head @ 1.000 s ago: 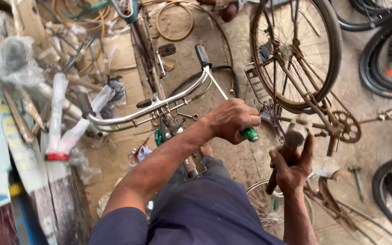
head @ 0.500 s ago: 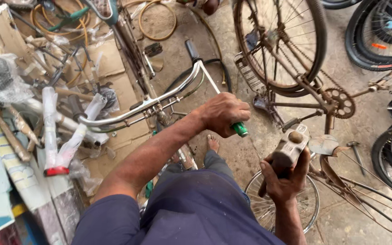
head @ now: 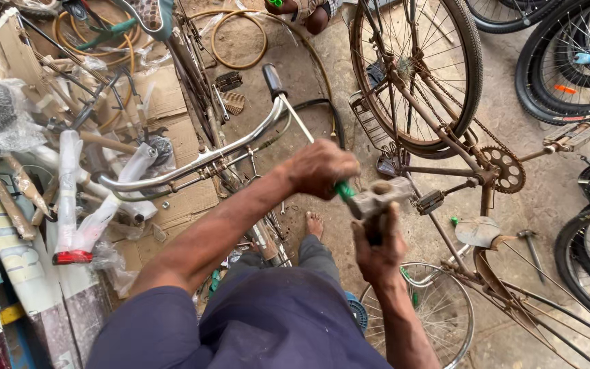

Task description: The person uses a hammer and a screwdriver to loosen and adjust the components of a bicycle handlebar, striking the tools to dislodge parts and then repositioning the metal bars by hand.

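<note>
Closest to the camera is the person's dark blue shirt, with both arms stretched out over the workshop floor. The right hand (head: pixel 377 253) is wrapped around the dark handle of a hammer (head: pixel 379 195), gripping it low so the grey metal head sits just above the fist. The left hand (head: pixel 321 169) is closed tight on a screwdriver (head: pixel 308 147) with a green handle; only a bit of green pokes out under the fingers, right next to the hammer head, and the thin shaft runs up and away toward the chrome handlebar (head: pixel 199 160). So both hands are full, and the two tools are nearly touching in the middle of the view.

Below the hands there's a bare foot (head: pixel 315 223) on the concrete floor (head: pixel 541 198), plus a small spoked wheel (head: pixel 438 314) lying flat.

Off to the right a rusty bicycle frame (head: pixel 445 147) rests with its chainring and pedal showing, and a second hammer (head: pixel 530 242) lies on the ground near it.

On the left it's a pile of parts in plastic wrap on flattened cardboard (head: pixel 172 130).

Farther back, coiled tan hose (head: pixel 240 37) and black tyres (head: pixel 548 68).
</note>
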